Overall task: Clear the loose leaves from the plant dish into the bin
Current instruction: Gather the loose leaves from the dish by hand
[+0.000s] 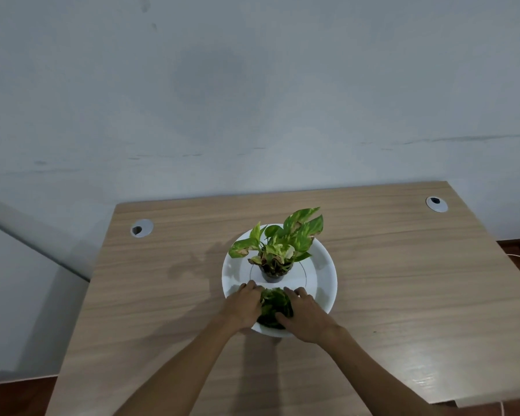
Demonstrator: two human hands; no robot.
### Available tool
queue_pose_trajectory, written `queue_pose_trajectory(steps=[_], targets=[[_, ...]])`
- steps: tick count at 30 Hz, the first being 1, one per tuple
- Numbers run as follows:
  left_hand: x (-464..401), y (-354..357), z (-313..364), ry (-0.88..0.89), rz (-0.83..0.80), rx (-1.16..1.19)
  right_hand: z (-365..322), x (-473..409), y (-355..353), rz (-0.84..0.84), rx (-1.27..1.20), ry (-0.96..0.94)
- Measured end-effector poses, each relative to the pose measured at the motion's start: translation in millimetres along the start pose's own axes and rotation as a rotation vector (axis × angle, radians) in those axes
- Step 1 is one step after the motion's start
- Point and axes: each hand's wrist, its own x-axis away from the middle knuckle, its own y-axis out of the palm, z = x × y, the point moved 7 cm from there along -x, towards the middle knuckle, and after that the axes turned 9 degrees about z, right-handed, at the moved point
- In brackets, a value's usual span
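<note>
Both forearms reach in from the near edge of the counter (403, 265), and the hands close in on a heap of loose leaves (275, 307) from either side: the left hand (243, 307) cups the heap's left flank, the right hand (305, 315) presses against its right, fingers curled inward, so the leaves are gathered between them but not visibly lifted. That heap lies in the near part of a white dish (324, 283), which also holds a small potted plant (278, 244) standing upright at its middle, just beyond the fingertips. No bin shows anywhere in view, so the carry will probably run off-frame. Risks as I judge them: a two-sided scoop of light, springy leaves can shed pieces from underneath as it rises, scattering them over the counter; pressing down near the rim could tip or slide the dish; and fingers reaching farther forward might knock the pot or snag its living leaves.
</note>
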Motion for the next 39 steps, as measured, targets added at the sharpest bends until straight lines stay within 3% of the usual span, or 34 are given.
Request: queue_pose_trajectory(steps=[3,8,12,19,29,39], targets=[[-2.8,-12.7,-14.0,0.008,0.024,0.003,17.1,-2.4,-11.2,-0.012,0.016,0.051],[0.6,-2.9,-9.7,0.046,-0.153,-0.111,19.0,-9.9,2.2,-0.143,0.048,0.045],[6.7,10.0,0.5,0.019,-0.243,0.028,13.4,-14.7,9.6,-0.154,0.071,0.042],[6.1,17.3,-3.5,0.019,-0.240,0.202,12.8,-22.5,27.5,-0.129,0.047,0.020],[4.8,20.3,-1.8,0.099,-0.027,0.085,-9.5,-15.9,30.5,0.035,0.153,-0.091],[19.0,7.9,-4.6,-0.031,0.215,0.302,-12.7,-12.7,27.0,0.087,0.035,-0.083]])
